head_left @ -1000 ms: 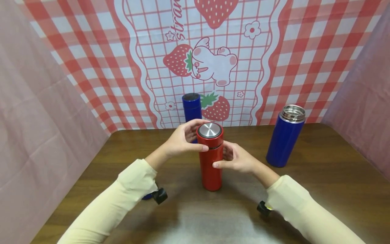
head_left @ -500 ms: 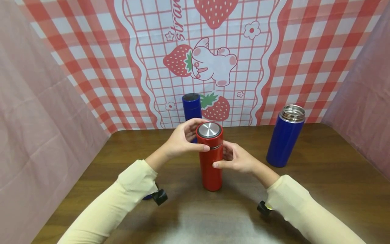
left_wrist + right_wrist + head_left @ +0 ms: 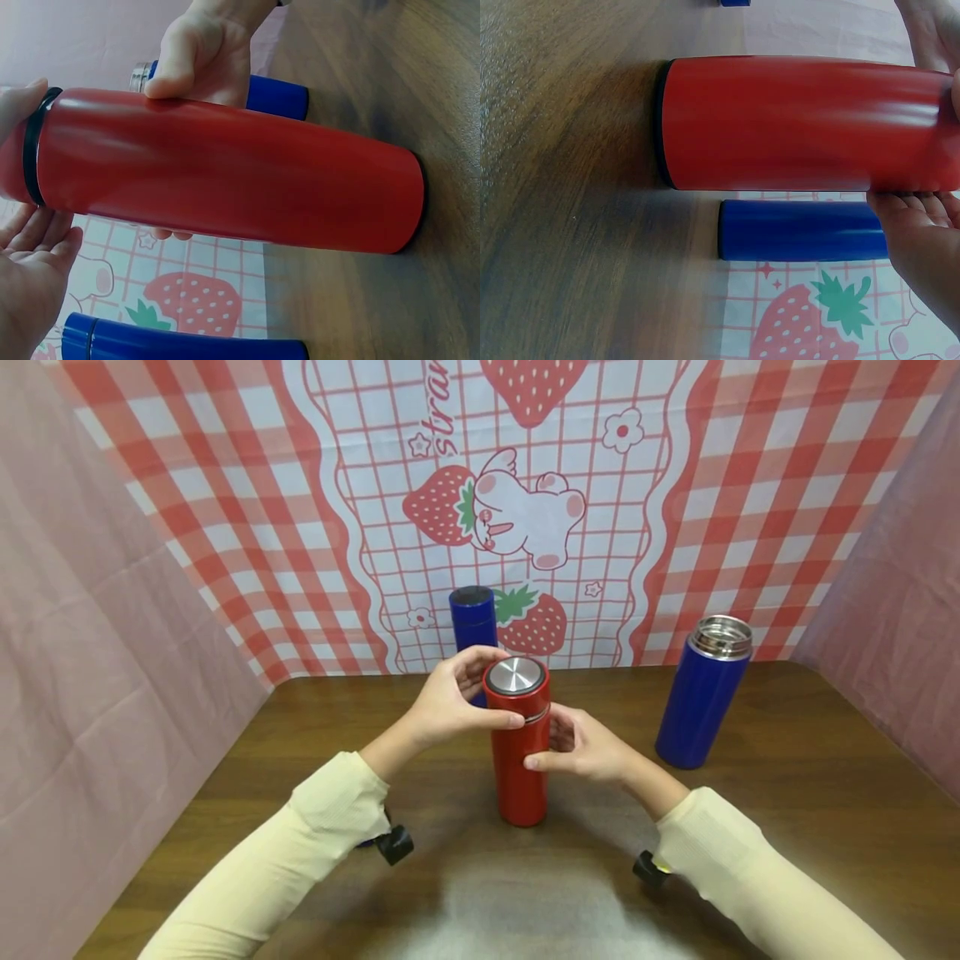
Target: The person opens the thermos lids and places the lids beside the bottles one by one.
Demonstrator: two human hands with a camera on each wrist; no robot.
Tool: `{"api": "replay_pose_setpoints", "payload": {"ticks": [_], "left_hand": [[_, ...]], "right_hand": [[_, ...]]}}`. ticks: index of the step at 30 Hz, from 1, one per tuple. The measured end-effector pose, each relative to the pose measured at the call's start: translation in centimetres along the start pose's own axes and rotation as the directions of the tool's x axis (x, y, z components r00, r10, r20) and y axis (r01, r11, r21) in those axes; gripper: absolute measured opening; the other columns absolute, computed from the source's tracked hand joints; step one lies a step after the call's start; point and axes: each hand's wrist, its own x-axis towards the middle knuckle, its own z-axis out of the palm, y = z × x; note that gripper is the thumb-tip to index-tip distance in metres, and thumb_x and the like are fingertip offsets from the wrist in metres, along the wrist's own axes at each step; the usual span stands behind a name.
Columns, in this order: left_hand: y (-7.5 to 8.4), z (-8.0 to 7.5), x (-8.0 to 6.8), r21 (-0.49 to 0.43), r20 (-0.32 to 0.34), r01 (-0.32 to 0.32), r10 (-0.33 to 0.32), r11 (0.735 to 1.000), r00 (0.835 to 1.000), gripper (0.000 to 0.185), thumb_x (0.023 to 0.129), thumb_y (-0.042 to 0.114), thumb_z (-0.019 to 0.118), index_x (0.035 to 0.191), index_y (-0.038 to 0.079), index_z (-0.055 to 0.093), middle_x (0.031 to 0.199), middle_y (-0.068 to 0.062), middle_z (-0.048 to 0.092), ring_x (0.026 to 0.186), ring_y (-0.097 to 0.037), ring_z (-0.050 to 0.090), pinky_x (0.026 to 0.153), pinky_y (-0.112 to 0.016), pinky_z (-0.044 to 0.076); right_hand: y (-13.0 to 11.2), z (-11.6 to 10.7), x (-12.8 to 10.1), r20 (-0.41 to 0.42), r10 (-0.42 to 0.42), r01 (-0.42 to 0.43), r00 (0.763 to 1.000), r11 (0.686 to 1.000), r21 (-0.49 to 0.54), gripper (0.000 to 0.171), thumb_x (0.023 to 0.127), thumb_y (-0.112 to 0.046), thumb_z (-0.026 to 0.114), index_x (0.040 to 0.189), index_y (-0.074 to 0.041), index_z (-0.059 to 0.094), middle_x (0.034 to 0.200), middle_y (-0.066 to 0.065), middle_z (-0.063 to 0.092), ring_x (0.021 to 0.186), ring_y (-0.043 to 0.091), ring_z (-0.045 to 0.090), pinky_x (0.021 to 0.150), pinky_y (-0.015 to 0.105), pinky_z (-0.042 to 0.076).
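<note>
Wood table (image 3: 247, 768) gives the red flask (image 3: 522, 781) level footing, upright at the clock's centre. At 3 o'clock the right hand (image 3: 591, 747) grips its body, probably to steady it; at 10 the left hand (image 3: 452, 700) curls round the cap (image 3: 528, 702), thumb by the seam, apparently controlling each part separately. Beyond, an uncapped bottle (image 3: 697, 706) stands at 2 and a blue flask (image 3: 474, 617) at 11, seemingly out of the way.

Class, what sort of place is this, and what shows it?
Probably a staged tabletop booth: a brown wood-grain table, a red-and-white checked, strawberry-printed cloth backdrop, and plain pink cloth at both sides.
</note>
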Motion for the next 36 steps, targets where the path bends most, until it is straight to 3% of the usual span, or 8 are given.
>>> {"api": "replay_pose_setpoints", "payload": {"ticks": [7,14,24,32,36], "left_hand": [[0.4,0.1,-0.2,0.024,-0.031,0.022,-0.022,0.999,0.999,0.059,0.07,0.004,0.082,0.123,0.004,0.055,0.124,-0.013,0.063,0.117,-0.023,0.062,0.104,-0.033,0.048],[1.0,-0.1,-0.1,0.054,-0.009,0.005,-0.005,0.999,1.0,0.059,0.071,0.006,0.082,0.124,0.005,0.055,0.123,-0.011,0.063,0.116,-0.022,0.062,0.104,-0.033,0.048],[1.7,-0.5,-0.1,-0.034,0.012,-0.01,0.011,0.999,1.0,0.06,0.075,0.001,0.077,0.129,0.004,0.051,0.127,-0.014,0.06,0.121,-0.024,0.059,0.106,-0.03,0.046],[2.7,-2.4,-0.5,-0.078,0.018,-0.028,0.03,0.997,0.999,0.069,0.076,0.022,0.082,0.133,0.006,0.049,0.131,-0.015,0.058,0.125,-0.024,0.057,0.108,-0.029,0.044],[3.0,-3.9,-1.1,-0.044,-0.014,-0.02,0.02,0.999,1.0,0.065,0.077,0.012,0.08,0.134,0.004,0.049,0.131,-0.016,0.057,0.121,-0.017,0.059,0.105,-0.026,0.046]], "right_hand": [[-0.2,0.0,0.0,0.01,-0.012,0.012,1.0,1.0,0.01,0.062,0.083,-0.016,0.074,0.134,0.005,0.045,0.125,0.028,0.061,0.105,0.002,0.063,0.094,0.024,0.052],[-0.2,0.1,0.0,0.01,-0.026,0.026,1.0,1.0,0.011,0.063,0.082,-0.014,0.074,0.134,0.006,0.044,0.124,0.029,0.061,0.105,0.001,0.063,0.092,0.022,0.052],[-0.1,0.0,0.0,0.007,-0.037,0.037,0.999,0.999,0.007,0.062,0.082,-0.013,0.074,0.133,0.006,0.045,0.122,0.029,0.061,0.103,0.003,0.064,0.091,0.023,0.053],[-0.1,0.2,-0.2,-0.03,-0.039,0.041,0.999,0.998,0.052,0.064,0.08,-0.01,0.076,0.133,0.009,0.045,0.126,0.031,0.058,0.104,0.0,0.063,0.092,0.02,0.052],[-0.3,0.3,-0.3,-0.059,-0.041,0.044,0.997,0.998,0.05,0.061,0.078,-0.007,0.077,0.128,0.01,0.048,0.123,0.031,0.059,0.102,0.001,0.063,0.09,0.02,0.053]]}}
